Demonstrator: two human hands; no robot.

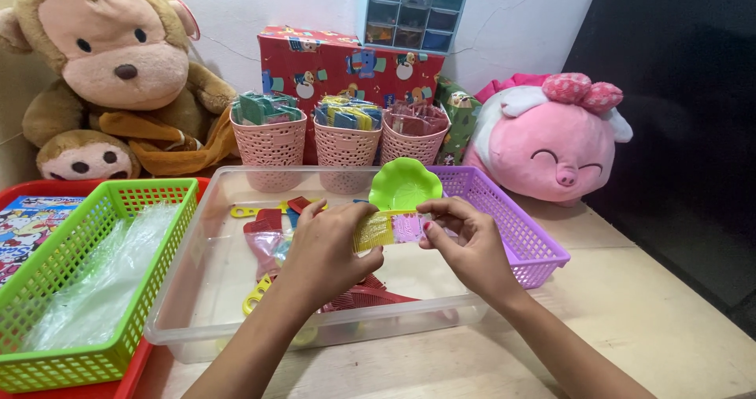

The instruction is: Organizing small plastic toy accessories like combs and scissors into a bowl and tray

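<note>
Both my hands hold a small clear packet (391,229) with a yellow and a pink piece inside, over a clear plastic tub (206,314). My left hand (327,251) pinches its left end. My right hand (465,238) pinches its right end. Inside the tub lie red combs (370,295), yellow scissors-like handles (254,294) and other small packets (266,243). A green scalloped bowl (405,182) leans at the tub's back edge.
A green basket (55,277) with clear plastic bags sits left on a red tray (142,365). A purple basket (520,234) sits right. Three pink cups (343,149) of packets, a gift box (315,64), a monkey plush (110,76) and a pink pig plush (551,143) line the back.
</note>
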